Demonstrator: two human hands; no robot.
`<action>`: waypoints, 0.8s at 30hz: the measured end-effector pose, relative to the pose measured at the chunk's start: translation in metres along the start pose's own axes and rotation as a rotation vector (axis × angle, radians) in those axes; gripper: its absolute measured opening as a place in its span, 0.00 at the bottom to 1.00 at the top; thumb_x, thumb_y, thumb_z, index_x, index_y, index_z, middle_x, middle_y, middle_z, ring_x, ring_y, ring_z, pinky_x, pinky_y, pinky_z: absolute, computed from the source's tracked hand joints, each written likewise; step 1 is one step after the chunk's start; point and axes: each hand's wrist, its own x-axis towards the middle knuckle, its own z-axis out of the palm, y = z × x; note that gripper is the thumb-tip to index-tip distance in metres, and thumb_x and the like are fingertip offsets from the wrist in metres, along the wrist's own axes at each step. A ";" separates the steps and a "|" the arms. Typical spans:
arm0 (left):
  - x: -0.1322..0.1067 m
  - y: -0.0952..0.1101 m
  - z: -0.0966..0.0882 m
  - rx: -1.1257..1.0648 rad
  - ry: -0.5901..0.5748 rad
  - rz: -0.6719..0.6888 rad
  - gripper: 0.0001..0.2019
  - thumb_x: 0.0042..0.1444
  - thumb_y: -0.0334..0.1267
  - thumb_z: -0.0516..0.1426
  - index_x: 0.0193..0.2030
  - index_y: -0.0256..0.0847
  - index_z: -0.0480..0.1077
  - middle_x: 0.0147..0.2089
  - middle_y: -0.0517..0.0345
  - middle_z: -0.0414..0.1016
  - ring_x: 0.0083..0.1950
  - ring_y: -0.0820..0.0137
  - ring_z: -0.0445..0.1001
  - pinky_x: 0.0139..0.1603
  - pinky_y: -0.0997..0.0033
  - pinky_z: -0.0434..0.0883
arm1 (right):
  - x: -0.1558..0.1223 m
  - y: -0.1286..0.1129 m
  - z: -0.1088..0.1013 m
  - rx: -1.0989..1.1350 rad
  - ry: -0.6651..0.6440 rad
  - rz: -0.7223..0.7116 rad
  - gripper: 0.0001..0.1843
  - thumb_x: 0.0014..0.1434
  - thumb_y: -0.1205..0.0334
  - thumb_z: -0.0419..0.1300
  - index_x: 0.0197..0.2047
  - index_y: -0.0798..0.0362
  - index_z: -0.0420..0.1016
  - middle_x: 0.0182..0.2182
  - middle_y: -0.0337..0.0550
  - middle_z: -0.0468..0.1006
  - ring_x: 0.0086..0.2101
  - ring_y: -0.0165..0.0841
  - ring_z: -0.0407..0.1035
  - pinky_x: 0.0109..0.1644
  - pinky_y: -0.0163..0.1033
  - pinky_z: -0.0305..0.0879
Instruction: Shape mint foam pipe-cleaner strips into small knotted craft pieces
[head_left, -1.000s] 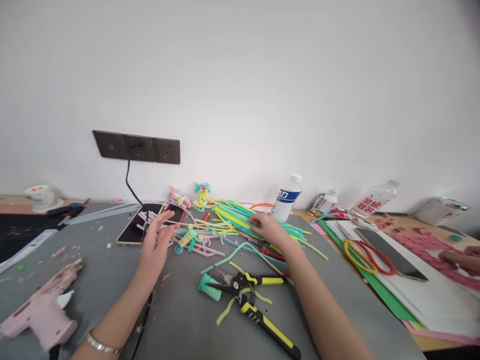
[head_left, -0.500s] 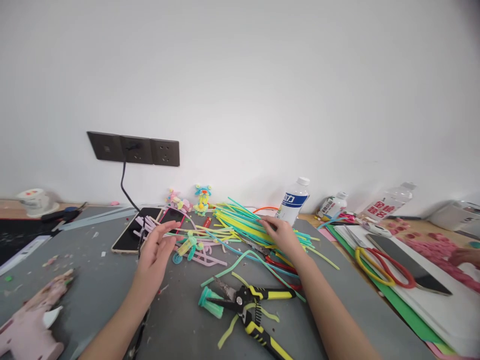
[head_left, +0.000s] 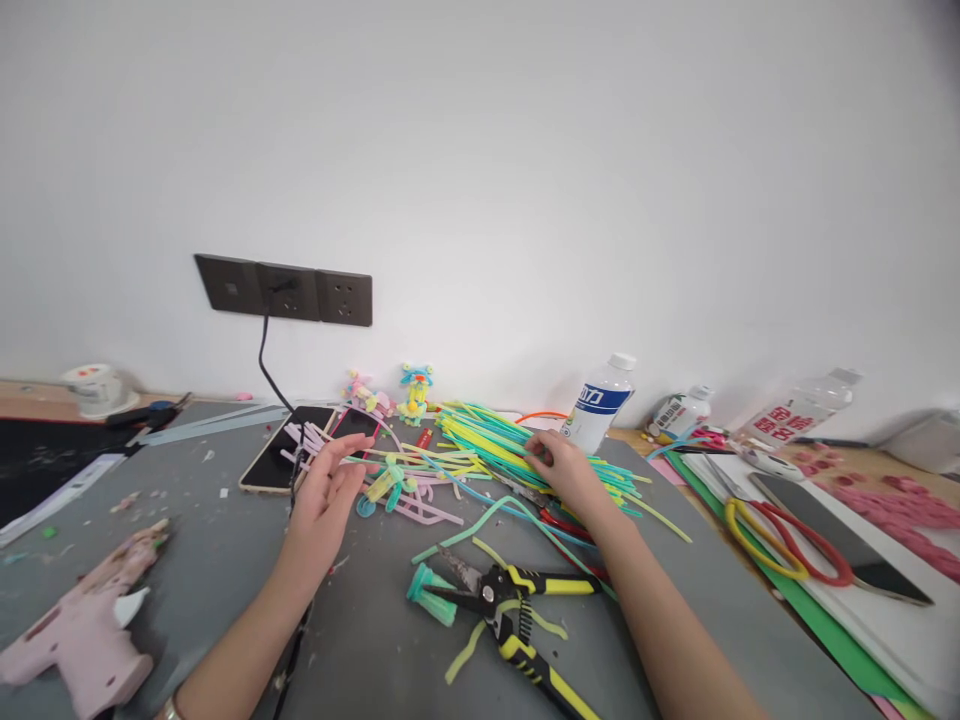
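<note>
from where i stand, a person works with two bare hands at a grey desk (head_left: pixel 390 655) against a white wall. the right hand (head_left: pixel 566 470) is at the right side of a loose heap of yellow and turquoise pipe cleaners (head_left: pixel 480 440), fingers curled down into it; i cannot tell whether its grip has closed on any of them. the left hand (head_left: pixel 322 505) is raised with its grip open and unfilled, fingers softly bent, near lilac pipe cleaners (head_left: pixel 427 517) and a small yellow-and-green pipe-cleaner figure (head_left: pixel 387 483). the heap lies toward the back of the desk, mostly between the two hands. behind it, near the wall, are a pink figure (head_left: pixel 366 395) and a blue-and-yellow figure (head_left: pixel 414 395), and to their right a blue-labelled plastic bottle (head_left: pixel 600 405). in front, between the forearms, black-and-yellow cutters (head_left: pixel 491 595) lie with their blades apart beside a turquoise bundle (head_left: pixel 433 596). a pink glue gun (head_left: pixel 94 635) rests at far left; at right, scissors with red and yellow handles (head_left: pixel 765 540) lie beside a smartphone (head_left: pixel 840 540)
</note>
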 end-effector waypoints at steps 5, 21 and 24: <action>0.001 0.001 0.000 0.002 0.005 -0.011 0.18 0.60 0.50 0.55 0.52 0.44 0.68 0.59 0.47 0.72 0.47 0.62 0.78 0.34 0.71 0.72 | -0.002 0.001 0.000 -0.025 0.012 0.003 0.03 0.55 0.64 0.57 0.29 0.50 0.68 0.27 0.41 0.73 0.32 0.39 0.68 0.35 0.40 0.62; 0.000 0.007 -0.001 0.020 0.000 0.000 0.17 0.61 0.49 0.54 0.52 0.43 0.67 0.59 0.47 0.72 0.47 0.62 0.78 0.35 0.71 0.73 | 0.002 -0.012 -0.014 0.042 0.352 -0.037 0.11 0.62 0.55 0.56 0.30 0.50 0.65 0.29 0.41 0.72 0.31 0.36 0.67 0.37 0.39 0.63; 0.000 0.004 -0.002 0.008 -0.002 0.001 0.17 0.61 0.49 0.54 0.52 0.43 0.67 0.58 0.47 0.73 0.47 0.62 0.78 0.38 0.69 0.74 | 0.000 -0.013 -0.017 0.060 0.460 -0.006 0.10 0.63 0.55 0.55 0.33 0.51 0.68 0.26 0.39 0.72 0.26 0.34 0.65 0.33 0.37 0.62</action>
